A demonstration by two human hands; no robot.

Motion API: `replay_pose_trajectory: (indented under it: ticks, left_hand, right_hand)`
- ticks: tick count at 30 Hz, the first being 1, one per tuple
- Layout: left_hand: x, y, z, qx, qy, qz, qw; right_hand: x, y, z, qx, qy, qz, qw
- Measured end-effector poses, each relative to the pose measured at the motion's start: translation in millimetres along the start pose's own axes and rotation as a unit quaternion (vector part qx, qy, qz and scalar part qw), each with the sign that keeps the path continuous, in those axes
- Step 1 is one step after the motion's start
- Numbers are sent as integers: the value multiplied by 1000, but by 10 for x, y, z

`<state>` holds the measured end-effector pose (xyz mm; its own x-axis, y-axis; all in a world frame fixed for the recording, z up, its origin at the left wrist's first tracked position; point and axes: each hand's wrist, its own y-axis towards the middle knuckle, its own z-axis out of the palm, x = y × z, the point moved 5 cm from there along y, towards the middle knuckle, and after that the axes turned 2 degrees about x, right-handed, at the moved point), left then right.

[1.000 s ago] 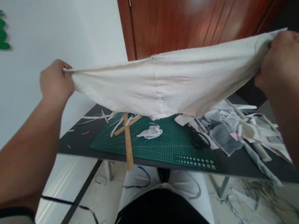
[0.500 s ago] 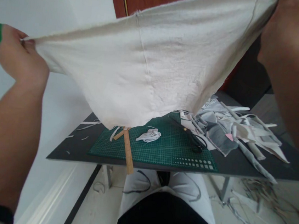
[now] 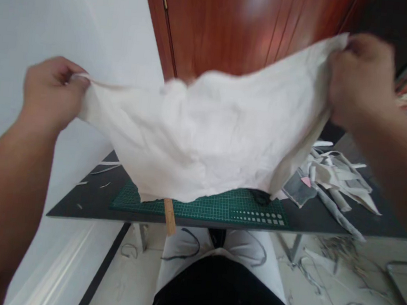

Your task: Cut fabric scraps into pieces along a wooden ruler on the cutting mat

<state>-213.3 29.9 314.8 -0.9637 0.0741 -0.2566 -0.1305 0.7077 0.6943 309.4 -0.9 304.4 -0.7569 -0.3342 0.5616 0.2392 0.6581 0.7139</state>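
Note:
I hold a large cream cloth [image 3: 208, 138] spread in the air between both hands, above a dark table [image 3: 82, 203]. My left hand [image 3: 52, 90] is closed on the cloth's left corner. My right hand [image 3: 360, 79] is closed on its upper right edge. The cloth hangs slack and billowed in the middle, and its lower edge reaches down over a green cutting mat [image 3: 219, 210]. A wooden ruler [image 3: 169, 217] sticks out from under the cloth past the table's front edge.
A heap of grey and white fabric scraps [image 3: 331, 178] lies on the table's right side. Thin strips [image 3: 105, 166] lie at the left. A red-brown wooden door [image 3: 246, 26] stands behind. Offcuts litter the floor [image 3: 338, 283].
The cloth was pulled taut and raised high; now both hands have come lower and closer together, and the cloth sags loose and covers more of the mat.

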Motion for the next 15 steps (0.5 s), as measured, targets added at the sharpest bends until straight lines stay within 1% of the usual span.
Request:
replay_pose_trajectory:
  ticks: [1, 2, 3, 4, 5, 6, 7, 8, 9, 11, 12, 13, 14, 15]
  left_hand:
    - [-68, -155, 108, 36, -35, -17, 999]
    - [-152, -306, 226, 85, -71, -24, 994]
    - [-265, -459, 358, 156, -105, -16, 982]
    - [-402, -619, 494, 236, -124, 7, 964]
    - [-561, -796, 632, 324, -130, 45, 936]
    - [-735, -985, 754, 398, -137, 96, 902]
    - [-911, -1179, 858, 452, -154, 150, 866]
    - [-1073, -1393, 965, 508, -158, 203, 822]
    - [-1199, -1588, 1068, 543, -155, 234, 791]
    - [-1368, -1941, 1274, 607, -170, 243, 737]
    - [-1413, -2072, 1361, 623, -182, 235, 723]
    - [-1449, -2155, 1417, 619, -212, 235, 719]
    - [-1458, -2205, 1455, 614, -240, 232, 715]
    - [-1441, -2235, 1477, 621, -259, 221, 706]
  right_hand:
    - [-24, -252, 106, 4, 11, 14, 1000]
    - [-33, -541, 238, 22, 31, 20, 999]
    - [-20, -850, 393, 57, 58, 15, 997]
    - [24, -1163, 573, 118, 89, -4, 989]
    - [82, -1456, 720, 152, 119, -22, 981]
    - [152, -1718, 858, 188, 144, -39, 971]
    - [228, -1937, 983, 225, 165, -50, 959]
    - [305, -2101, 1076, 243, 185, -55, 951]
    - [375, -2210, 1144, 248, 203, -55, 946]
    - [469, -2290, 1236, 244, 235, -38, 940]
    - [491, -2279, 1276, 247, 256, -33, 934]
    - [491, -2246, 1319, 260, 280, -35, 924]
    - [463, -2196, 1364, 277, 302, -46, 911]
    - [396, -2134, 1412, 295, 314, -61, 900]
